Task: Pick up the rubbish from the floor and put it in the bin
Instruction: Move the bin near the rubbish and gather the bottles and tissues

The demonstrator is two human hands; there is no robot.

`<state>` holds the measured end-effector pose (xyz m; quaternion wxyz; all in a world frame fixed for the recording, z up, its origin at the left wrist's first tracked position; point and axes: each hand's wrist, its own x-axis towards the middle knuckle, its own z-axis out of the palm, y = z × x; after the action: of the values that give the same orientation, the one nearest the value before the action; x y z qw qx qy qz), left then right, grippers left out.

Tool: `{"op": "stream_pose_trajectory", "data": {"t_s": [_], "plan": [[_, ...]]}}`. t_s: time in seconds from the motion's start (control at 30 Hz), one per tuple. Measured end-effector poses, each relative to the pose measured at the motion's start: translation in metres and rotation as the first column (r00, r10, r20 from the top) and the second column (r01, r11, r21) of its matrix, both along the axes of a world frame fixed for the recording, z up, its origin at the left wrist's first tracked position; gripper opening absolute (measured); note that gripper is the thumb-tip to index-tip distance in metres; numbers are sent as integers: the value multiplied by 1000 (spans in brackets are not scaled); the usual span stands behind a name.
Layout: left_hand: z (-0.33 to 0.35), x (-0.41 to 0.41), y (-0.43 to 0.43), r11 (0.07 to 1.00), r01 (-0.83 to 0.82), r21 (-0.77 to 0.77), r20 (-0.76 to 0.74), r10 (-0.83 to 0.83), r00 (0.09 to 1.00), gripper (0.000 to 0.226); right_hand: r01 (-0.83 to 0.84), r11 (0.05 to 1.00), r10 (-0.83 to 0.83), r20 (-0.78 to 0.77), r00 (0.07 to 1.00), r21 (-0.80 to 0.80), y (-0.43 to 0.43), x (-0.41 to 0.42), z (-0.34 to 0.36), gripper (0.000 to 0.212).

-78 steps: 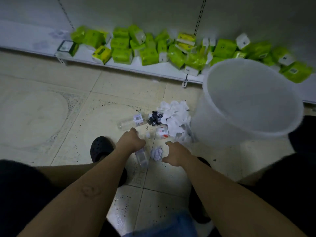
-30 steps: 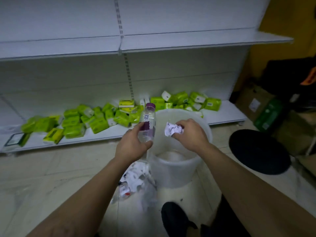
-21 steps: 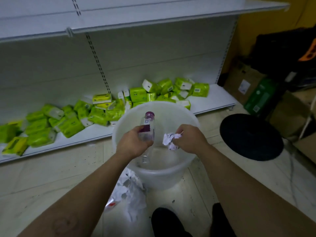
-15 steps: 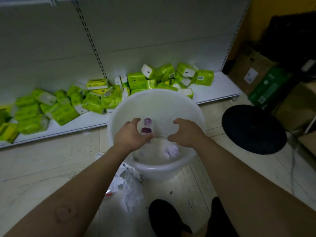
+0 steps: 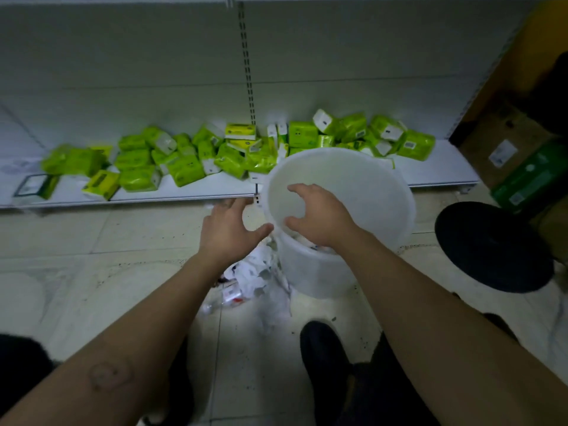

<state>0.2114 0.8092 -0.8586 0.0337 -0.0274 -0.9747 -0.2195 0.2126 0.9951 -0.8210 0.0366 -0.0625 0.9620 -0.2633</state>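
Note:
A white translucent plastic bin (image 5: 378, 192) stands on the tiled floor in front of the low shelf. My right hand (image 5: 316, 216) hovers over its near rim with fingers spread and nothing in it. My left hand (image 5: 229, 232) is just left of the bin, also spread and holding nothing. On the floor below my left hand lies a pile of crumpled white paper (image 5: 255, 272) with a small packet and a clear plastic bottle (image 5: 215, 302) at its near edge. Some white scraps show inside the bin beneath my right wrist.
Green tissue packs (image 5: 184, 161) crowd the bottom shelf (image 5: 436, 176) behind the bin. A round black stool seat (image 5: 491, 244) stands to the right, with cardboard boxes (image 5: 504, 142) and a green carton behind it. My black shoe (image 5: 322, 348) is near the bin's base.
Both hands let go of the bottle and the crumpled paper, which dropped into the bin. My left hand has moved out to the left of the rim; both hands hold nothing now.

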Motion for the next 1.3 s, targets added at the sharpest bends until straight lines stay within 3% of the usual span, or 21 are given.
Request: {"op": "stream_pose_trajectory", "data": {"t_s": [0.07,0.13,0.23,0.33,0.47,0.63,0.73,0.8,0.9,0.93,1.07,1.17,1.3], "plan": [[-13,14,-21,999,-32,18,82,31,996,69,-89,996,89,-58,994,8,-30,15,0,63],[-29,26,-42,992,-97,80,213,78,974,70,-194,979,196,-21,980,56,-53,27,-9,60],[-60,40,-71,964,-208,167,382,131,915,71,-322,941,282,285,916,104,-73,34,-40,59],[-97,51,-94,957,-233,171,471,129,873,62,-327,941,234,535,812,85,-80,36,-84,64],[-147,53,-111,960,-258,104,604,146,784,77,-312,945,142,737,661,99,-81,39,-151,68],[-211,35,-111,984,-179,-9,645,142,750,76,-208,974,57,788,613,91,-85,48,-236,59],[-242,21,-104,982,-189,-16,625,157,765,73,-208,977,73,827,557,53,-90,48,-279,73],[-262,12,-101,978,-208,-15,603,175,778,73,-133,990,37,822,568,47,-90,46,-303,80],[-287,-2,-99,982,-189,-12,577,161,801,73,108,994,-46,764,644,-32,-87,45,-327,78],[-296,-4,-98,985,-169,-16,572,148,807,72,124,992,-61,730,681,-33,-84,46,-334,75],[-319,-6,-96,986,-70,-151,546,143,825,65,-84,996,42,631,775,38,-75,56,-345,64],[-323,-3,-96,971,-27,-239,547,157,823,60,11,999,10,613,790,-30,-72,66,-341,57],[-313,13,-101,982,-70,-174,615,164,771,73,116,993,-92,614,784,0,-69,78,-333,48]]}}
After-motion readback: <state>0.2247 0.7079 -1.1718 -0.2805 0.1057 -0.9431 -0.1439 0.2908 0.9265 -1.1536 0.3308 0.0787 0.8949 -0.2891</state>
